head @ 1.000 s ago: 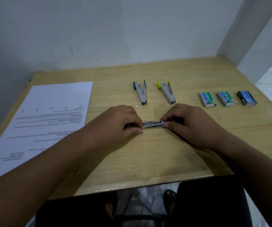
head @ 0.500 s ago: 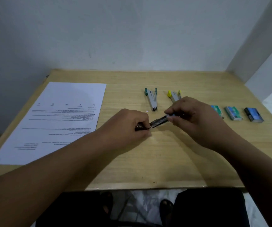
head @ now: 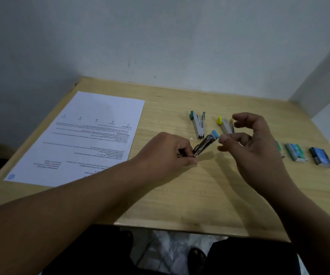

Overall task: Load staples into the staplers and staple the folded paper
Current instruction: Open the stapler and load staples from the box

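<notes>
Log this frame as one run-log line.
left hand grips blue-tipped stapler | right hand loosely curled, holding nothing | teal stapler, yellow stapler on table | paper unfolded

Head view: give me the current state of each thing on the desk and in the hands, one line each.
Blue-tipped stapler: raised off the desk, tilted, held at one end.
Left hand: grips the blue-tipped stapler.
Right hand: fingers loosely curled, holding nothing visible.
Green stapler: lying on the desk, opened.
Yellow stapler: lying on the desk, partly hidden.
Paper sheet: flat, unfolded.
Staple boxes: on the desk, untouched.
</notes>
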